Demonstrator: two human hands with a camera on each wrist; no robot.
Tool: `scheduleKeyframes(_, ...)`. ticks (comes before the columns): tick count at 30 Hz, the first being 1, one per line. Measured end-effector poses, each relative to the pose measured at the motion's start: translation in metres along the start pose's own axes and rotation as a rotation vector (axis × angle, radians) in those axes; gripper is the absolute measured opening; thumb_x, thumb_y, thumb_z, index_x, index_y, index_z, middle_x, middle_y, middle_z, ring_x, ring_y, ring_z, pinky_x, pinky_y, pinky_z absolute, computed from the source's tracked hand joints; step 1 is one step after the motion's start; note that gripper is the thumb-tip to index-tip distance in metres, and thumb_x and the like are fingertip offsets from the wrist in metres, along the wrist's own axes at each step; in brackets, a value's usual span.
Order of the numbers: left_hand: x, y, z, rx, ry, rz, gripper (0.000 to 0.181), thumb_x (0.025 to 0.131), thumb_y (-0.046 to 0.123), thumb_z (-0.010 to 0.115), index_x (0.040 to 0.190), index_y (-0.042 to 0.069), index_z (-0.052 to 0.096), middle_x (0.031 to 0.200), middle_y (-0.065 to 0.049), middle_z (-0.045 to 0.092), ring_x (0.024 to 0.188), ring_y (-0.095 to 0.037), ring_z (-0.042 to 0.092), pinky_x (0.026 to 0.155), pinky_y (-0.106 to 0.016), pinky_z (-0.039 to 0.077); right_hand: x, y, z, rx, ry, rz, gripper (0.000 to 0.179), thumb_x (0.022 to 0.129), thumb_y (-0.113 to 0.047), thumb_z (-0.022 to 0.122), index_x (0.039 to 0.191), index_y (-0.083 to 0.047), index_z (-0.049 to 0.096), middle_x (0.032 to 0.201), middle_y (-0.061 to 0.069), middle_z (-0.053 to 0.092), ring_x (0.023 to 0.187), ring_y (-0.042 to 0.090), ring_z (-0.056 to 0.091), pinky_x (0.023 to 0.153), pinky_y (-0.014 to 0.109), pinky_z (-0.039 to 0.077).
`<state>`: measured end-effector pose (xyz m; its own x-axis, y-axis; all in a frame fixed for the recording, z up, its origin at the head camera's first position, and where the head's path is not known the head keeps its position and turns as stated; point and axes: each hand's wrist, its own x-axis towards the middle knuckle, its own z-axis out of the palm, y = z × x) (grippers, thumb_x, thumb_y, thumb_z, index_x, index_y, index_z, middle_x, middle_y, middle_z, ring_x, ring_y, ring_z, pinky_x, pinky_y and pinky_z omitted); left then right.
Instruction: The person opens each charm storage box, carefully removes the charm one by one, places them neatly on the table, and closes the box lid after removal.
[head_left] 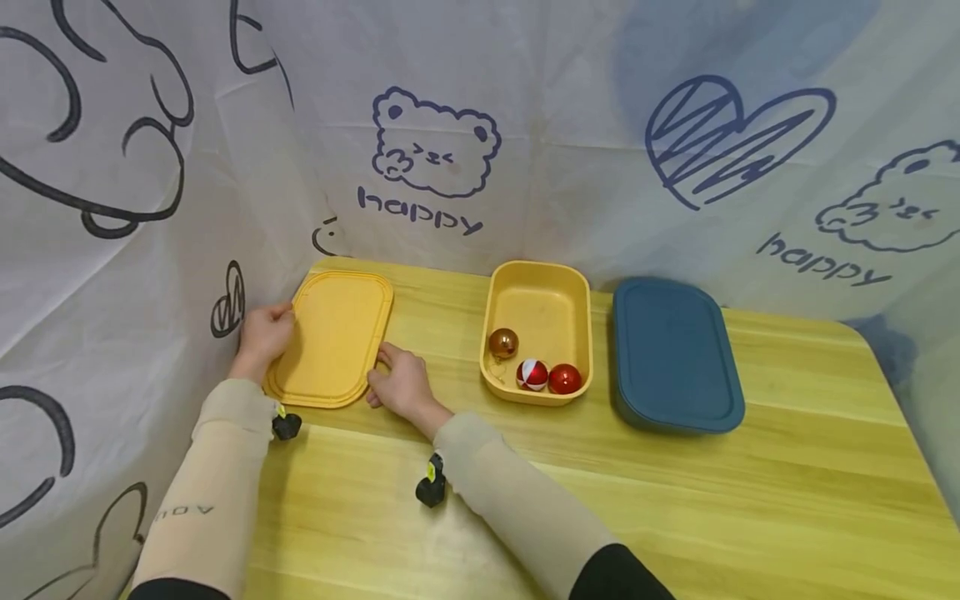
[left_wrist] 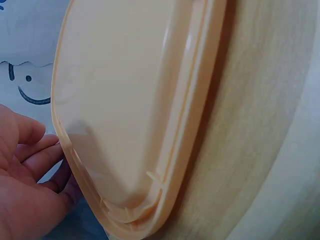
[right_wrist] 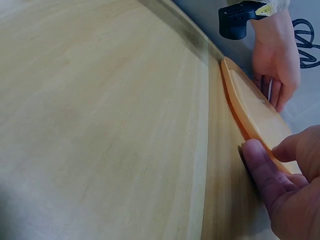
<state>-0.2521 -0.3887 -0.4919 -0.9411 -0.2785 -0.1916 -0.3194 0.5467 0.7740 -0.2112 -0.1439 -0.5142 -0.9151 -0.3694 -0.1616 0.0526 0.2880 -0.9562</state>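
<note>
A yellow rounded rectangular lid [head_left: 333, 333] lies at the table's left end, its raised rim facing up. My left hand [head_left: 264, 335] is at its left edge; in the left wrist view bent fingers [left_wrist: 47, 150] meet the rim, some passing partly behind it. On the opposite edge my right hand [head_left: 401, 383] grips the lid, the thumb over the rim and a finger against the outer side in the right wrist view. Right of the lid stands an open yellow box [head_left: 536, 292], holding a gold ball [head_left: 503, 342], a red-and-white ball [head_left: 532, 375] and a red ball [head_left: 565, 379].
A dark blue box with its lid on [head_left: 675, 354] stands right of the yellow box. A white printed curtain [head_left: 570, 192] closes off the back and left of the wooden table [head_left: 810, 417]. Small black wrist cameras hang at both cuffs.
</note>
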Motion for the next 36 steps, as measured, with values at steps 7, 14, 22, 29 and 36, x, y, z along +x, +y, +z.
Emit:
scheduleKeyframes(7, -0.002, -0.003, 0.001, 0.062, 0.035, 0.025, 0.053, 0.102, 0.006, 0.04, 0.155, -0.003, 0.045, 0.159, -0.025, 0.045, 0.153, -0.042, 0.037, 0.124, -0.053, 0.035, -0.003, 0.0, 0.0, 0.034, 0.032, 0.008, 0.057, 0.102, 0.002, 0.062, 0.156, 0.001, 0.048, 0.149, 0.019, 0.061, 0.067, 0.028, 0.078, 0.057, 0.025, 0.061)
scheduleKeyframes(14, -0.004, -0.002, 0.004, 0.079, 0.097, 0.04, 0.052, 0.099, 0.003, 0.044, 0.149, -0.004, 0.053, 0.151, -0.026, 0.055, 0.148, -0.041, 0.046, 0.119, -0.051, 0.041, -0.005, 0.0, -0.002, 0.063, 0.059, 0.002, 0.058, 0.101, 0.003, 0.063, 0.157, 0.002, 0.046, 0.148, 0.018, 0.062, 0.066, 0.029, 0.078, 0.057, 0.027, 0.062)
scheduleKeyframes(22, -0.006, -0.001, 0.007, 0.113, 0.164, 0.093, 0.044, 0.101, 0.005, 0.051, 0.141, -0.01, 0.061, 0.138, -0.031, 0.064, 0.129, -0.044, 0.063, 0.108, -0.053, 0.051, -0.007, -0.001, -0.003, 0.08, 0.06, 0.012, 0.057, 0.102, 0.001, 0.063, 0.157, 0.001, 0.047, 0.15, 0.018, 0.06, 0.067, 0.028, 0.078, 0.058, 0.026, 0.062)
scheduleKeyframes(29, -0.014, 0.014, 0.008, 0.155, 0.205, 0.184, 0.04, 0.105, 0.012, 0.055, 0.138, -0.007, 0.066, 0.132, -0.032, 0.067, 0.128, -0.048, 0.061, 0.11, -0.057, 0.046, -0.009, -0.009, -0.013, 0.042, 0.11, -0.029, 0.048, 0.103, -0.005, 0.065, 0.149, 0.003, 0.056, 0.145, 0.021, 0.065, 0.072, 0.031, 0.079, 0.058, 0.021, 0.06)
scheduleKeyframes(36, -0.025, 0.039, 0.018, 0.07, 0.22, 0.228, 0.041, 0.108, 0.026, 0.056, 0.138, 0.0, 0.068, 0.133, -0.025, 0.071, 0.123, -0.041, 0.068, 0.101, -0.047, 0.053, -0.019, -0.019, -0.035, 0.009, 0.204, -0.122, 0.027, 0.101, -0.012, 0.067, 0.125, 0.001, 0.073, 0.111, 0.014, 0.079, 0.076, 0.015, 0.078, 0.061, 0.018, 0.057)
